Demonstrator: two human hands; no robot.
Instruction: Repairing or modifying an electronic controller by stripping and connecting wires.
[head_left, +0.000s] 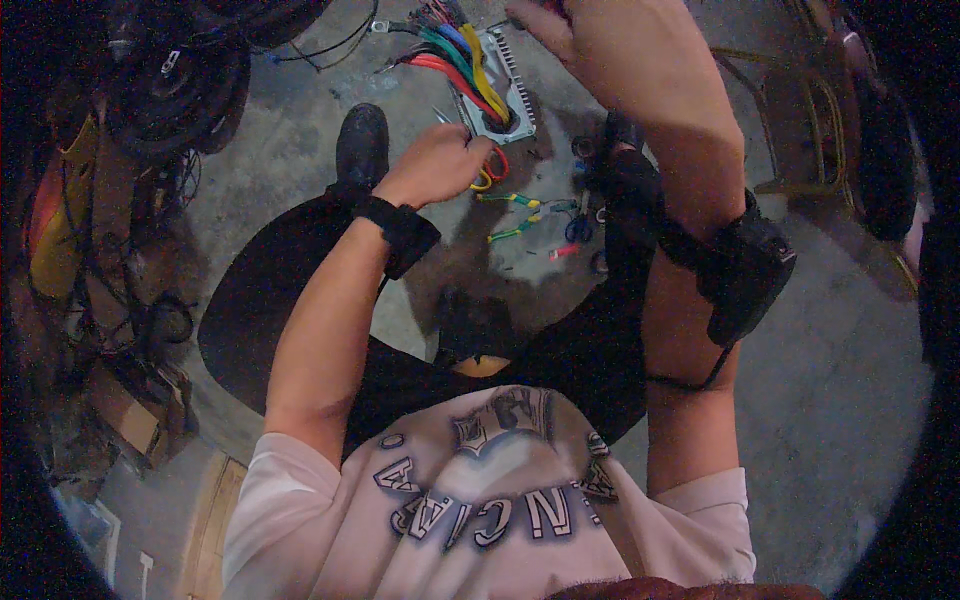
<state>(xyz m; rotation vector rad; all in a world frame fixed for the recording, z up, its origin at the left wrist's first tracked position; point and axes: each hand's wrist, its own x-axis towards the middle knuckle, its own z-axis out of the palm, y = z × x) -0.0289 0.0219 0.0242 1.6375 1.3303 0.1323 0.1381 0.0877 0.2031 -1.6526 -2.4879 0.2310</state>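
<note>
A grey metal case (522, 92) with slotted vents lies on the floor ahead of me, like a computer power supply. Thick bundles of red, yellow, green and blue wires (440, 64) run out of it. My left hand (436, 165) is closed at the case's near corner around scissors (498, 165) with red and yellow handles; the pointed blades stick out past its far side. Beyond the case's right side, my right hand (610, 45) reaches to the top edge. Its thumb is bent in near something dark red, and its other fingers are mostly cut off.
Pliers with green and yellow handles (515, 232) lie near my stool (475, 320), beside a small red item (564, 252). Black coils (180, 95) and cardboard (125, 415) crowd the left. A metal chair frame (830, 135) stands right. My shoe (364, 145) rests left of the case.
</note>
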